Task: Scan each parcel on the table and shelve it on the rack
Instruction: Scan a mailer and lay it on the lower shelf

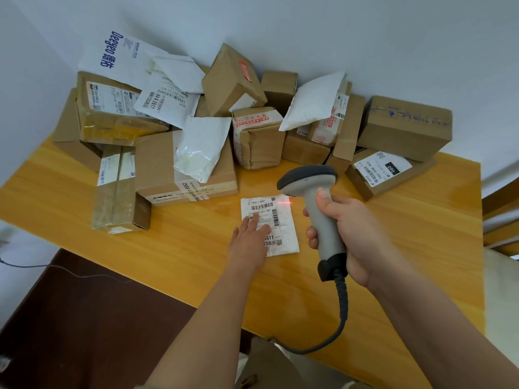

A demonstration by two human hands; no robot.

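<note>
A small white padded mailer [283, 220] lies flat on the wooden table [407, 248], its label with barcodes facing up. My left hand [251, 237] presses on the label with straight fingers. My right hand [342, 228] grips the handle of a grey corded barcode scanner [314, 197], held just right of the mailer. The scanner's red line falls across the mailer's upper right corner, to the right of the top barcode.
Several cardboard boxes [404, 127] and white poly mailers [311, 102] are piled along the table's far side against the wall. A long taped box [118, 189] lies at the left. The scanner's cable [337, 318] trails off the near table edge. Dark floor lies below left.
</note>
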